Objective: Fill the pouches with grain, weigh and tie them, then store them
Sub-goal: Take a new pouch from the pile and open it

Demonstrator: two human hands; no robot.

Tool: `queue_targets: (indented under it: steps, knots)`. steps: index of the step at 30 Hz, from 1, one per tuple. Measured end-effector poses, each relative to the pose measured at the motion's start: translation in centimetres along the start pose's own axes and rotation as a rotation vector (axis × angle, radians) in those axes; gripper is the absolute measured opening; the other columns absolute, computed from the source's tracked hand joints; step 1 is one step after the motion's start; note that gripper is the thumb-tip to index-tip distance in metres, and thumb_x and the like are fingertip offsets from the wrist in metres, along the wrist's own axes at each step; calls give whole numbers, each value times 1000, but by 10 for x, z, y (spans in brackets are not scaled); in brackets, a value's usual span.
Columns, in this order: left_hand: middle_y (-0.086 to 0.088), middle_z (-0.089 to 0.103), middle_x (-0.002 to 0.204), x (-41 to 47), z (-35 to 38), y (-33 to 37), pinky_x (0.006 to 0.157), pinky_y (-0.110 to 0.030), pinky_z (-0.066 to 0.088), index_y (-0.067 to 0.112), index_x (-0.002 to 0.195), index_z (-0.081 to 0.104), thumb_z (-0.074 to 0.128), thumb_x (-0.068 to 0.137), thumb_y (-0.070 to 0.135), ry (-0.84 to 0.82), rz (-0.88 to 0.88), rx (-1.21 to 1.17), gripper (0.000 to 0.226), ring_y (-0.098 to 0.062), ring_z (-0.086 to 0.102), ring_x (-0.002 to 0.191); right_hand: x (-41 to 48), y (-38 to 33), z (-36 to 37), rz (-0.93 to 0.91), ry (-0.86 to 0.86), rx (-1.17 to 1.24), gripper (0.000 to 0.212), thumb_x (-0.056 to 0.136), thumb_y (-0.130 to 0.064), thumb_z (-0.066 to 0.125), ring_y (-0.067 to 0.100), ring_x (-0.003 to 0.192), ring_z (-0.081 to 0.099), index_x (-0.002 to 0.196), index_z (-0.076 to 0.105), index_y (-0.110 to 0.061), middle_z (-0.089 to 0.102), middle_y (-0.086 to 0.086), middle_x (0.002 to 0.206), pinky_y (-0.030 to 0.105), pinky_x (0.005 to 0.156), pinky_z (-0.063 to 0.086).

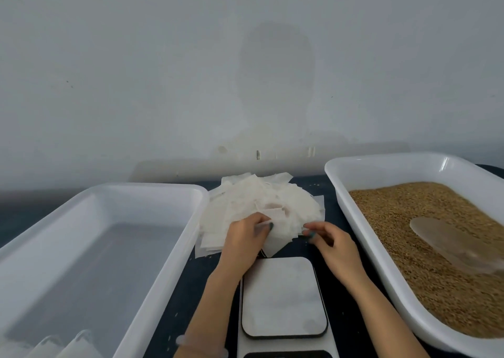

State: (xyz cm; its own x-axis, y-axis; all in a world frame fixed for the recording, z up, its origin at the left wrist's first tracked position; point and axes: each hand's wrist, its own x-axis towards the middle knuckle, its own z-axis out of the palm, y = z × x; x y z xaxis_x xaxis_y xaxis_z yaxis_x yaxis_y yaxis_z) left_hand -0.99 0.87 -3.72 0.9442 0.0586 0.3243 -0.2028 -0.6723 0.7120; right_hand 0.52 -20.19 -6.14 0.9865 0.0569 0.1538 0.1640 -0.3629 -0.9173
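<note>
The left hand [246, 235] reached forward from a bare forearm, knuckles up, its thumb and curled forefinger pinching one white pouch [283, 232] at the near edge of the pile of pouches [253, 202]. The right hand [331, 242] came in from the other side, angled toward the left, with its fingers curled and their dark-painted tips at that pouch's right corner (whether they actually gripped it could not be told). The two hands were near each other but apart, with the pouch spanning the gap between them.

The pile spread out just beyond the fingertips, loose and fanned. Directly under the wrists, nearer the person, lay the scale [283, 297] with a pale square platform. Its dark display was cut off by the bottom edge of the view, and nothing on it could be read.

To the right of the right hand stood the grain tray [354, 221], holding brown grain [403, 221] with a translucent scoop [450, 240] lying in it. To the left of the left hand stood the storage tray [152, 276], with a few blurred pale shapes in its near corner. All rested on a dark table [196, 289] against a plain grey wall [136, 71].
</note>
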Motion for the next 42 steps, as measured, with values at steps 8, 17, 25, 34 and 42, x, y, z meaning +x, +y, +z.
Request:
queue_targets:
  steps: [8, 17, 25, 34, 42]
  knots:
    - [-3, 70, 79, -4, -22, 3, 66, -26, 57, 21, 90, 70, 58, 99, 24, 230, -231, -566, 15, -14, 66, 72, -7, -19, -4, -126, 15, 62, 21, 95, -12, 65, -5, 98, 65, 108, 71, -26, 73, -15, 102, 18, 89, 53]
    - [-12, 72, 111, -9, -15, 28, 74, -25, 58, 0, 120, 61, 53, 98, 17, -52, -430, -1211, 29, -18, 70, 97, -18, -57, 8, -41, -172, 411, 31, 84, -45, 63, 5, 97, 71, 112, 65, -34, 74, -17, 104, 19, 74, 57]
    - [-12, 72, 111, -13, -14, 30, 80, -31, 58, 1, 118, 59, 68, 83, 30, -146, -392, -1050, 45, -23, 69, 103, -13, -53, -7, 29, 14, 425, 23, 78, -18, 81, 6, 85, 74, 90, 70, -34, 78, -10, 88, 15, 65, 56]
    - [17, 5, 158, -21, -18, 51, 108, -14, 19, 51, 149, 14, 89, 56, 51, -199, 336, 20, 120, 8, 1, 143, -19, -62, -4, -33, 1, 412, 43, 57, -44, 82, 6, 51, 54, 65, 47, -21, 54, -7, 53, 18, 52, 50]
    - [4, 63, 109, -26, -7, 57, 71, -26, 46, 25, 124, 38, 72, 81, 32, -68, 301, 87, 55, -19, 60, 92, -28, -75, -6, -256, 11, 165, 22, 78, -49, 66, 10, 72, 66, 89, 72, -31, 70, -10, 78, 31, 67, 55]
